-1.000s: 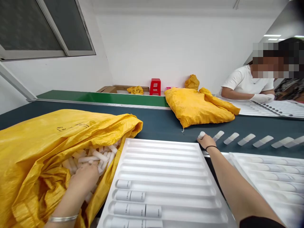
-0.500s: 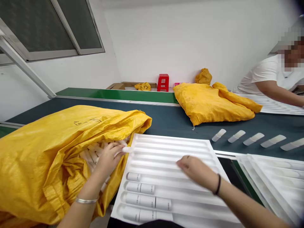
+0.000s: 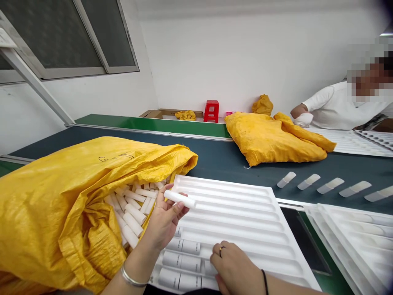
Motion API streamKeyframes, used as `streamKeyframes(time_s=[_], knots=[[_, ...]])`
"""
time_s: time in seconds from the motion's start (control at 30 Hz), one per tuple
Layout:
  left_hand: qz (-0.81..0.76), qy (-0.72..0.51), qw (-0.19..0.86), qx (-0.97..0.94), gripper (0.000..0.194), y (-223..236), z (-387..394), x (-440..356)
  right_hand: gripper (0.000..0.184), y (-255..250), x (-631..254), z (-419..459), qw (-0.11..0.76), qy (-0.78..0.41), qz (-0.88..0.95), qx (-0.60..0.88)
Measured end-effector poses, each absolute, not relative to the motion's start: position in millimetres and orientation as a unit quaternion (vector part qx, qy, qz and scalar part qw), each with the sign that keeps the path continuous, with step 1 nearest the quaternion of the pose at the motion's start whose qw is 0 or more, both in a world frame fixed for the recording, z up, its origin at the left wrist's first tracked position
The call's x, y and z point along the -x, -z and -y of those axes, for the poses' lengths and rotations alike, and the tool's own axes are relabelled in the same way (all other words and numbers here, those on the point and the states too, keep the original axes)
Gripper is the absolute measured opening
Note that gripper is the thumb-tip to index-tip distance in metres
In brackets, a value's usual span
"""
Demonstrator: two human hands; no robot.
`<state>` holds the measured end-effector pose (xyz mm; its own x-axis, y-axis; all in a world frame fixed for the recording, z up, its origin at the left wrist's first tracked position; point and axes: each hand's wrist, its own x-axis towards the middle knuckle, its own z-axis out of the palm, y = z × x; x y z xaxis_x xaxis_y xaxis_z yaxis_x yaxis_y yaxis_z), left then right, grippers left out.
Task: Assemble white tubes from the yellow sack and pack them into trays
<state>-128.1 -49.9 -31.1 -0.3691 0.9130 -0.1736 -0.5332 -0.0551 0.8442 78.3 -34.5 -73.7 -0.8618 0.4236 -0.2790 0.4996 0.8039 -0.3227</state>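
My left hand [image 3: 168, 217] is closed on a plain white tube [image 3: 180, 199], held tilted above the left side of the white grooved tray [image 3: 233, 209]. Behind that hand, the yellow woven sack [image 3: 76, 176] gapes open over a heap of loose white tubes [image 3: 133, 219]. Low over the tray's nearer grooves is my right hand [image 3: 235, 264], fingers curled down; whatever they grip is hidden. It partly covers a white tube [image 3: 210, 268] in one groove. Printed white tubes [image 3: 181, 261] lie end to end at the left of the near grooves.
A second yellow sack [image 3: 273, 139] lies on the dark conveyor belt [image 3: 211, 164]. Several pale tubes [image 3: 330, 185] stand in a row on the belt at right. Stacked trays [image 3: 353, 246] sit at the right edge. Across the belt a co-worker [image 3: 334, 106] leans over white trays.
My left hand has come right and out from the sack's mouth with the tube. My right hand has moved down and left to the nearer grooves. The co-worker's arm has drawn back.
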Motion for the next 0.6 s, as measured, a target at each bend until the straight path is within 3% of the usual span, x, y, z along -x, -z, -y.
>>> streamKeyframes(time_s=[0.1, 0.17, 0.23, 0.37, 0.43, 0.5, 0.6], knots=[[-0.409, -0.700, 0.565, -0.151, 0.055, 28.5, 50.1, 124.1, 0.022, 69.5, -84.9, 22.2, -0.063, 0.256, -0.915, -0.305], [-0.392, -0.703, 0.579, -0.131, 0.050, 28.6, 49.8, 122.7, 0.021, 62.1, -87.4, 12.2, -0.119, 0.292, -0.891, -0.327], [-0.379, -0.706, 0.588, -0.113, 0.049, 30.1, 49.1, 121.8, 0.016, 56.6, -86.9, 8.7, -0.065, 0.304, -0.896, -0.316], [-0.367, -0.704, 0.602, -0.087, 0.048, 34.0, 48.8, 122.3, 0.016, 61.5, -81.8, 25.2, 0.163, 0.239, -0.916, -0.278], [-0.371, -0.700, 0.604, -0.083, 0.048, 34.7, 49.8, 122.7, 0.025, 66.8, -82.4, 33.6, 0.175, 0.211, -0.922, -0.273], [-0.385, -0.693, 0.604, -0.084, 0.047, 34.5, 51.4, 121.7, 0.027, 68.0, -86.3, 32.8, 0.087, 0.235, -0.920, -0.301], [-0.412, -0.673, 0.604, -0.113, 0.042, 34.9, 52.9, 116.6, 0.023, 58.2, -93.1, 12.0, -0.150, 0.338, -0.858, -0.356]])
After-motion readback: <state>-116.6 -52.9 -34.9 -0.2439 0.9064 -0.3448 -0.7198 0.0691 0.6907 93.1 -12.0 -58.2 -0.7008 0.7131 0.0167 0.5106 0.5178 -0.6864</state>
